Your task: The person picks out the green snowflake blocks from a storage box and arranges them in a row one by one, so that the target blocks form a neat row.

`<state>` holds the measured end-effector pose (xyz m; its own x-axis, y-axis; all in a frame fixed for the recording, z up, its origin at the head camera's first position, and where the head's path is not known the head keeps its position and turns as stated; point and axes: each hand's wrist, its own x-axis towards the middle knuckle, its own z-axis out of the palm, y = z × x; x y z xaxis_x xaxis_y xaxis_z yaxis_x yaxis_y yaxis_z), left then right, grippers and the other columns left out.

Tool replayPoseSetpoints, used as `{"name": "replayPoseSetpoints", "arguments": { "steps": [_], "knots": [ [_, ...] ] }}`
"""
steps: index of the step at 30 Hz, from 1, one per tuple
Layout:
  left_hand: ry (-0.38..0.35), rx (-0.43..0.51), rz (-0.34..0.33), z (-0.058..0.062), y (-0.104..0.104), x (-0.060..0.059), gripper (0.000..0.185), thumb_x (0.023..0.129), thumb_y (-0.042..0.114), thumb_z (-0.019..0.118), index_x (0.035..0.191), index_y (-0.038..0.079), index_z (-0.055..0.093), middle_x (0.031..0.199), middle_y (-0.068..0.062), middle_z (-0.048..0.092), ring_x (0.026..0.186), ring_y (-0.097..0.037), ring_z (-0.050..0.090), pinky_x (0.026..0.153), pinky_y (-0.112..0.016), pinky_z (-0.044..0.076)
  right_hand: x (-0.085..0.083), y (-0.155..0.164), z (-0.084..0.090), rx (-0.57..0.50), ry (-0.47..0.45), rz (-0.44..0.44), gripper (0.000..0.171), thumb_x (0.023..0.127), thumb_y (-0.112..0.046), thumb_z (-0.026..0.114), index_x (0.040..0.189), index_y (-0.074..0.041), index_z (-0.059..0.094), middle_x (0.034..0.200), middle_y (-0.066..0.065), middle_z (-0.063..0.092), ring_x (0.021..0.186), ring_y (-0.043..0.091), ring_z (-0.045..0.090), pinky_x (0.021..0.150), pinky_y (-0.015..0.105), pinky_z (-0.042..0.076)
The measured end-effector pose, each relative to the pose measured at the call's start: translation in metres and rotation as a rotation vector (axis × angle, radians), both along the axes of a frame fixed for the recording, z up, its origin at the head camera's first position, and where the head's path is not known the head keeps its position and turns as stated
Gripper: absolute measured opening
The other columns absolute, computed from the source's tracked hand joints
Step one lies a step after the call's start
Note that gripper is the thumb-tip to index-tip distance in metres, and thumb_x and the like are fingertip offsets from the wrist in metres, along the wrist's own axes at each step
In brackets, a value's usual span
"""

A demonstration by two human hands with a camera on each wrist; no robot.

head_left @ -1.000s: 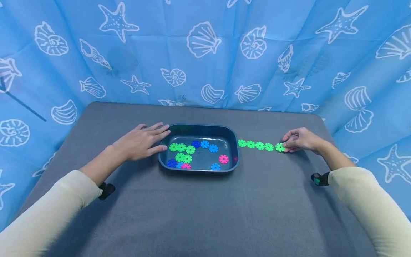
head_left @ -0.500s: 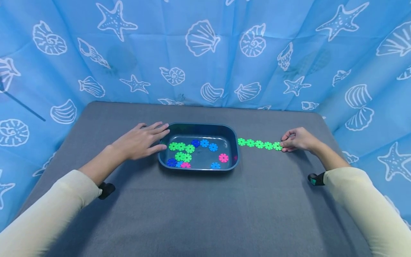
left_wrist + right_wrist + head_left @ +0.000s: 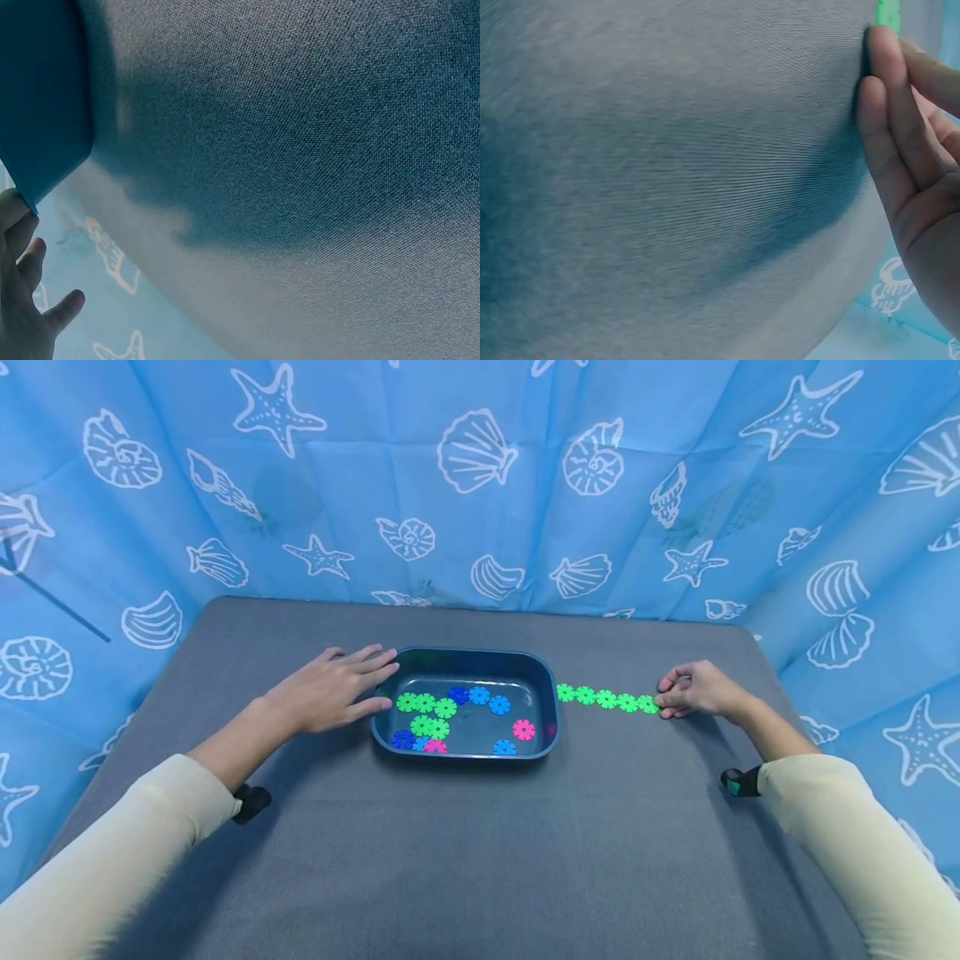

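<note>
- The right hand [image 3: 697,690], right of centre in the head view, has its fingers curled, their tips on the last piece of the green disc chain [image 3: 606,699]; the grip looks meant to press that end disc into line or keep it from sliding.
- The chain itself lies flat in a straight row of five, running from just beside the right wall of the tray [image 3: 465,657] out to the fingertips.
- In the right wrist view only a sliver of the green disc [image 3: 888,13] shows at the top edge, above the fingertips [image 3: 881,82], so the exact pinch cannot be told there.
- The left hand [image 3: 330,687], left of centre, lies flat with fingers straight and slightly spread, their tips against the tray's left rim, seemingly to steady it.
- Inside the tray lie loose discs: green ones [image 3: 424,703] linked at its left, blue ones [image 3: 479,696] near the middle, and a pink one [image 3: 523,729] toward the right.
- All rests on a grey cloth-covered table [image 3: 480,852].
- A blue curtain [image 3: 480,485] printed with white shells and starfish closes in the back and both sides.
</note>
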<state>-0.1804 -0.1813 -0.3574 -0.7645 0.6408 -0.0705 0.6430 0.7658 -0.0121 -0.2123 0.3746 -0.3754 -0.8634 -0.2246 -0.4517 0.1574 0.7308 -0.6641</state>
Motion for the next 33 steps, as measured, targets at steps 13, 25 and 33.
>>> {"name": "replayPoseSetpoints", "arguments": {
  "steps": [13, 25, 33],
  "knots": [
    [-0.009, 0.024, -0.009, 0.002, 0.001, 0.001, 0.067, 0.091, 0.054, 0.046, 0.144, 0.014, 0.034, 0.151, -0.005, 0.025, 0.139, -0.027, 0.020, 0.104, -0.059, 0.022, -0.013, -0.036, 0.037, -0.121, 0.035, 0.041, 0.040, 0.090, -0.008, 0.059, 0.119, 0.014, 0.044, 0.088, 0.022, 0.067, 0.082, 0.028, 0.068, 0.077, 0.044, 0.052],
    [-0.011, 0.011, -0.009, 0.001, 0.001, 0.001, 0.066, 0.092, 0.054, 0.044, 0.144, 0.014, 0.033, 0.151, -0.006, 0.025, 0.139, -0.027, 0.020, 0.103, -0.059, 0.023, -0.023, -0.114, 0.057, -0.145, 0.126, 0.134, 0.030, 0.090, -0.015, 0.061, 0.112, 0.005, 0.055, 0.091, 0.019, 0.067, 0.085, 0.032, 0.066, 0.074, 0.039, 0.054],
    [-0.012, 0.014, -0.005, 0.001, 0.000, 0.001, 0.067, 0.092, 0.054, 0.044, 0.145, 0.015, 0.032, 0.151, -0.005, 0.024, 0.139, -0.026, 0.019, 0.104, -0.058, 0.022, -0.025, -0.164, 0.061, -0.132, 0.239, 0.180, 0.023, 0.089, -0.015, 0.063, 0.105, 0.002, 0.061, 0.088, 0.014, 0.068, 0.079, 0.028, 0.067, 0.066, 0.033, 0.055]
  ]
}}
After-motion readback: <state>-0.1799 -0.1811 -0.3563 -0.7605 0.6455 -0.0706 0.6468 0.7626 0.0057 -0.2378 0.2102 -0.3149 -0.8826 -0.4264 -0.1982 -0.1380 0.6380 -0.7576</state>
